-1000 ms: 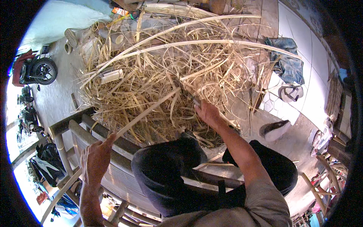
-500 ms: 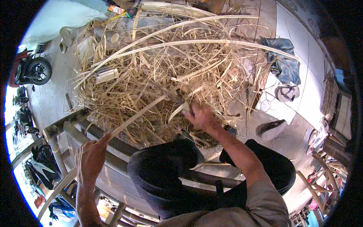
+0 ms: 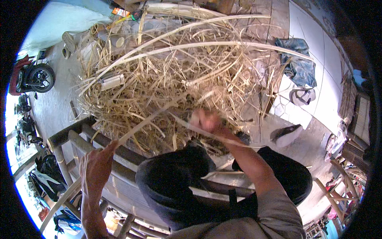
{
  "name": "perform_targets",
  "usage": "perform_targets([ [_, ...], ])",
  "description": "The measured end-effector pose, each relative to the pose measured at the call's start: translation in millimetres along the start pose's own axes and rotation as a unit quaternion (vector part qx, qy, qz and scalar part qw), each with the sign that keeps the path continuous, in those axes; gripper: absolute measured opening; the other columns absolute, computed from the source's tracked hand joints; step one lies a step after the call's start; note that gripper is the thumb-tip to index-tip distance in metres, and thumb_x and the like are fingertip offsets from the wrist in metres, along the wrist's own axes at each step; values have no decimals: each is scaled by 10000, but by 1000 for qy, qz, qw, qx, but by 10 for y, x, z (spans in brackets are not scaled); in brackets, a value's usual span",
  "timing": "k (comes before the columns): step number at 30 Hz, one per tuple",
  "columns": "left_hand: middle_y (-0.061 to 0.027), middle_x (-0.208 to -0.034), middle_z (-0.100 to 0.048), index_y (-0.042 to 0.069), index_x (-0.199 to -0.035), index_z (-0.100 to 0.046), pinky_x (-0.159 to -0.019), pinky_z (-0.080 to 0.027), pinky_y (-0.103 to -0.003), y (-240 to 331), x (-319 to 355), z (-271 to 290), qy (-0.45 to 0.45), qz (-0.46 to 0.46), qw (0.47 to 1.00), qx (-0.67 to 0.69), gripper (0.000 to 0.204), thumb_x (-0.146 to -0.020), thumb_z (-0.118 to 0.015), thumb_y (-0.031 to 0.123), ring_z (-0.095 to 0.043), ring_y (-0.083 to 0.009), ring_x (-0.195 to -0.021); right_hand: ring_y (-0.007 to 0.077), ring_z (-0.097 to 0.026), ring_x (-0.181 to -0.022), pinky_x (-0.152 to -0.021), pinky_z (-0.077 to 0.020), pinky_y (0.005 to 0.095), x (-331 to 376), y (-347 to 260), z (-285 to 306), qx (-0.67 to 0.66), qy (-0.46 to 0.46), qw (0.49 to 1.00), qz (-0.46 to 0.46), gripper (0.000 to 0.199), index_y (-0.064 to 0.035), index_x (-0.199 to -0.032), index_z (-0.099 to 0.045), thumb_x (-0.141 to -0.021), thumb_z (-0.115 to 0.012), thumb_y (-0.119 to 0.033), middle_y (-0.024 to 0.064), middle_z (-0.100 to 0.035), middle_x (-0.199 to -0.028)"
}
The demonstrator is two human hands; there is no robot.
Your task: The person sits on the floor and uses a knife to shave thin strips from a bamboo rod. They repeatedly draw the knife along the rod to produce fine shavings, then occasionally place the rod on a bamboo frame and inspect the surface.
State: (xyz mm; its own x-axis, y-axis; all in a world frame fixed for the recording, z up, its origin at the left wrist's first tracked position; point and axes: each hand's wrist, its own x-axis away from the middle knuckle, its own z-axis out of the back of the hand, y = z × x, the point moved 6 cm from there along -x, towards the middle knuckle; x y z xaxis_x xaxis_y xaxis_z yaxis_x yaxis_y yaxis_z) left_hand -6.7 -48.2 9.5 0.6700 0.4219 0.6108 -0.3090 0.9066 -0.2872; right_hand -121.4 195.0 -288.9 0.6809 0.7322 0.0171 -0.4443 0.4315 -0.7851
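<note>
My left hand (image 3: pixel 96 165) is closed around a long pale bamboo strip (image 3: pixel 149 118). The strip slants from the lower left, through that hand, up to the middle of the litter. My right hand (image 3: pixel 206 120), smeared by motion, is curled as a fist near the strip's far part, above my knees. It grips a knife, whose blade is lost in the blur now. A thin pale shaving (image 3: pixel 223 139) trails across my right wrist and forearm. Beneath both hands spreads a thick heap of bamboo shavings (image 3: pixel 131 103).
Long split bamboo strips (image 3: pixel 191 46) arch over the heap. A bamboo bench rail (image 3: pixel 115 159) lies beside my left arm. At right are blue denim cloth (image 3: pixel 296 59), a sandal (image 3: pixel 303 96) and another piece of footwear (image 3: pixel 286 134). A motorbike wheel (image 3: pixel 41 77) stands far left.
My right hand has shifted slightly, and the dark blade seen before is now blurred away. A pale shaving has swung across my right forearm. My left hand stays nearly in place on the strip.
</note>
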Motion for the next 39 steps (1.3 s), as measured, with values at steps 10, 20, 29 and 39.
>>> perform_targets([
  [10,-132,-727,-661,294,-1212,-656,-594,-515,-457,-47,19,-98,-30,35,999,5,282,-947,-566,260,-662,-338,-645,394,-664,-765,-704,-543,480,142,521,-330,96,-138,965,-199,502,22,-1101,-602,-933,-566,-449,231,-662,-855],
  [20,-156,-772,-681,272,-1221,-667,-596,-540,-450,-454,459,-953,20,26,973,227,307,-926,-584,262,-679,-330,-667,473,-605,-1028,-904,-463,544,359,901,-1,34,-147,939,-310,782,94,-1182,-543,-898,-497,-633,340,-608,-1115],
  [29,-193,-676,-622,40,-910,-545,-563,-494,-509,-1019,1397,-1171,181,92,937,283,194,-960,-499,222,-644,-404,-650,439,-564,-1071,-939,-429,547,330,-329,202,177,31,977,-115,412,26,-1097,-618,-903,-598,-337,261,-620,-1097],
  [39,-109,-563,-509,-4,-1015,-578,-440,-441,-409,-1817,1543,-1044,483,-38,769,418,319,-1017,-443,286,-522,-241,-421,359,-658,-954,-856,-506,446,937,-3836,-357,-111,-244,942,201,416,-47,-1072,-668,-964,-542,-429,187,-690,-1011],
])
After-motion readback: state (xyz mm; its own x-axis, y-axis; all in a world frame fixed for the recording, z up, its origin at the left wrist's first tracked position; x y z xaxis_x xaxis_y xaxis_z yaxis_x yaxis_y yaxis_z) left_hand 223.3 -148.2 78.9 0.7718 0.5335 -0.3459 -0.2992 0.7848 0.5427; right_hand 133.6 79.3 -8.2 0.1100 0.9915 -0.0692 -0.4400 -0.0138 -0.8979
